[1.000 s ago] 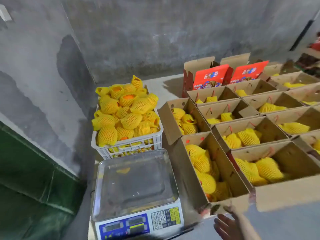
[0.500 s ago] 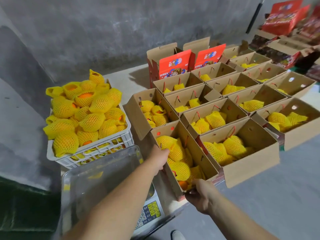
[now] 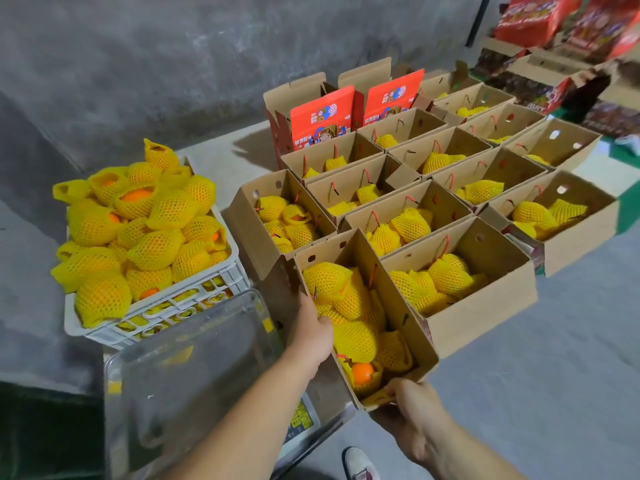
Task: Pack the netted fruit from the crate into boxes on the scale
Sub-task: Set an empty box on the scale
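A white crate (image 3: pixel 221 271) at the left is heaped with oranges in yellow foam netting (image 3: pixel 152 233). In front of it sits a scale (image 3: pixel 187 368) with a bare steel pan. Right of the scale is an open cardboard box (image 3: pixel 398 296) full of netted fruit. My left hand (image 3: pixel 311 330) grips its left wall, thumb inside the rim. My right hand (image 3: pixel 412 403) holds its near bottom corner. The box is tilted and seems slightly lifted, just right of the pan.
Rows of open cardboard boxes (image 3: pixel 485 296) partly filled with netted fruit cover the floor to the right. Red printed box lids (image 3: pixel 322 119) stand behind them, more red cartons (image 3: pixel 540 15) at the far right. A grey wall is behind. A shoe (image 3: pixel 360 464) shows below.
Both hands came in and took hold of the nearest full box. The box has tilted and shifted a little toward the scale, and the view has swung to the left and down.
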The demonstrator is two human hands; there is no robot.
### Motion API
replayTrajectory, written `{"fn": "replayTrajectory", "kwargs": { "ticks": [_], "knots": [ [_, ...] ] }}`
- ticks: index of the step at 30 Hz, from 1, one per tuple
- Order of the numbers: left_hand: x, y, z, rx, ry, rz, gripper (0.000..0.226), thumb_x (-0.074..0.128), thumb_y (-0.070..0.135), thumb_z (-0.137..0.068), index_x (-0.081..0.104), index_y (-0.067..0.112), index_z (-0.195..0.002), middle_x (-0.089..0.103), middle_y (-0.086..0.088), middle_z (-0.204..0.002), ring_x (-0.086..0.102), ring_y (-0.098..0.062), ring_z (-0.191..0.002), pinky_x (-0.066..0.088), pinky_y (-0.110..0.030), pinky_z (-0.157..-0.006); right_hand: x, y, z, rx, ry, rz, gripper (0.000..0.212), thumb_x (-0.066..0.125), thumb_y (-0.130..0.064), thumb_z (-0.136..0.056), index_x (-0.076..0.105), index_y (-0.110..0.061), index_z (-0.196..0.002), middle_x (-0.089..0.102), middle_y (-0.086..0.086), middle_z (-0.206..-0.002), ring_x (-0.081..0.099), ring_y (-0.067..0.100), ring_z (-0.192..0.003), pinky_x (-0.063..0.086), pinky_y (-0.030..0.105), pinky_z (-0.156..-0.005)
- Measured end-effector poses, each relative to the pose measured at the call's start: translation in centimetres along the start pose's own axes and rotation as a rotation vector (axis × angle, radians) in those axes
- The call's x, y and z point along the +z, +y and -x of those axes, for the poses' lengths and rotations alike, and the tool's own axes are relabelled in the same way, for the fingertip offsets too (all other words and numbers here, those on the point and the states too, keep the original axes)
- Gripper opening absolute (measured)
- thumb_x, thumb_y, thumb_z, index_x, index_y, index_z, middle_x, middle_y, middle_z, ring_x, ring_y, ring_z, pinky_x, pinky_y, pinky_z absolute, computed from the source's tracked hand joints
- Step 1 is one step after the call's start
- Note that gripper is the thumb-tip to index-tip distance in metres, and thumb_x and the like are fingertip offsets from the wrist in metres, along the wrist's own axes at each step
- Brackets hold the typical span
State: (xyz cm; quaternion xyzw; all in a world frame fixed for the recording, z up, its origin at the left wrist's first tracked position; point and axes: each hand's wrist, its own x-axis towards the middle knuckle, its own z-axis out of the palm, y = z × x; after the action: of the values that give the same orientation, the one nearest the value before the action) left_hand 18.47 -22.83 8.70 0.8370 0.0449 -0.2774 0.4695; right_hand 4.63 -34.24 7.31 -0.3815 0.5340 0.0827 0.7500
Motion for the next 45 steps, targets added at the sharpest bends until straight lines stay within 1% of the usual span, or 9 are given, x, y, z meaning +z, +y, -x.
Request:
{"fn": "replayTrajectory", "kwargs": {
  "ticks": [8,15,20,21,22,23,29,37,45],
  "knots": [
    [-2.5,1.2,9.9,0.142,0.029,0.256,0.077,0.05,0.012,-0.107,0.011,0.042,-0.165,0.038,0.003,-0.165,0.046,-0.021,-0.144,0.044,-0.044,-0.117,-4.5,-2.1,5.6,-0.147,-0.019,0.204,0.023,0.056,-0.002,-0.098,0.064,-0.015,-0.116,0.078,0.016,-0.093,0.076,0.04,-0.091,0.064,0.05,-0.065],
    [-7.4,-0.2,16.9,0.137,0.235,0.737,0.105,0.082,0.024,-0.086,0.01,0.057,-0.154,0.048,0.015,-0.131,0.066,0.02,-0.097,0.043,-0.037,-0.108,-1.4,-8.5,9.5,-0.357,-0.316,0.597,0.023,0.048,-0.004,-0.103,0.063,-0.011,-0.118,0.079,0.016,-0.1,0.077,0.037,-0.09,0.064,0.044,-0.068],
    [-11.4,-4.0,19.3,0.116,0.437,0.938,0.089,0.079,0.028,-0.067,0.032,0.047,-0.14,0.076,0.013,-0.104,0.07,-0.029,-0.121,0.056,-0.036,-0.092,7.3,-12.2,9.6,-0.437,-0.466,0.97,0.018,0.05,0.003,-0.098,0.056,0.009,-0.114,0.068,0.032,-0.095,0.066,0.052,-0.088,0.054,0.055,-0.087],
    [-11.7,-4.9,19.6,0.098,0.458,0.95,0.09,0.079,0.028,-0.069,0.029,0.047,-0.142,0.076,0.012,-0.107,0.072,-0.028,-0.117,0.056,-0.034,-0.089,9.3,-12.5,9.5,-0.449,-0.487,1.039,0.019,0.05,0.005,-0.095,0.055,0.013,-0.111,0.06,0.039,-0.095,0.058,0.057,-0.086,0.038,0.076,-0.104],
    [-12.0,-5.8,20.0,0.074,0.473,0.953,0.089,0.078,0.029,-0.075,0.026,0.047,-0.144,0.074,0.007,-0.113,0.074,-0.026,-0.113,0.056,-0.033,-0.088,11.4,-12.6,9.4,-0.455,-0.508,1.109,0.017,0.051,0.006,-0.093,0.058,0.014,-0.106,0.058,0.037,-0.094,0.056,0.052,-0.084,0.03,0.047,-0.075],
    [-12.4,-6.7,20.1,0.053,0.483,0.946,0.086,0.077,0.028,-0.083,0.023,0.047,-0.146,0.072,0.003,-0.12,0.076,-0.023,-0.108,0.056,-0.032,-0.088,13.3,-12.6,9.4,-0.45,-0.53,1.168,0.014,0.051,0.007,-0.093,0.06,0.012,-0.102,0.06,0.034,-0.093,0.059,0.044,-0.084,0.051,0.052,-0.08],
    [-14.7,-11.9,18.7,-0.048,0.388,0.792,0.082,0.064,0.024,-0.104,0.007,0.035,-0.161,0.066,0.007,-0.129,0.073,-0.016,-0.113,0.053,-0.037,-0.107,21.2,-9.2,6.6,-0.323,-0.547,1.38,0.013,0.047,-0.002,-0.102,0.055,-0.001,-0.113,0.064,0.024,-0.096,0.071,0.032,-0.071,0.061,0.041,-0.055],
    [-16.9,-16.2,18.6,-0.076,0.321,0.56,0.028,0.062,0.025,-0.105,0.056,0.04,-0.128,0.068,0.01,-0.132,0.074,-0.006,-0.107,0.056,-0.018,-0.086,19.5,-6.2,3.5,-0.613,-0.422,1.095,0.024,0.064,-0.033,-0.098,0.068,-0.017,-0.116,0.075,0.007,-0.1,0.077,0.023,-0.084,0.063,0.038,-0.072],
    [-17.7,-17.6,20.1,-0.029,0.452,0.571,0.019,0.06,0.022,-0.106,0.067,0.031,-0.121,0.076,0.006,-0.12,0.075,-0.011,-0.106,0.055,-0.033,-0.099,14.4,3.7,5.0,-0.905,-0.436,0.699,0.029,0.057,-0.036,-0.097,0.06,-0.033,-0.125,0.071,-0.011,-0.104,0.067,0.004,-0.099,0.051,0.012,-0.076]
  ]
}}
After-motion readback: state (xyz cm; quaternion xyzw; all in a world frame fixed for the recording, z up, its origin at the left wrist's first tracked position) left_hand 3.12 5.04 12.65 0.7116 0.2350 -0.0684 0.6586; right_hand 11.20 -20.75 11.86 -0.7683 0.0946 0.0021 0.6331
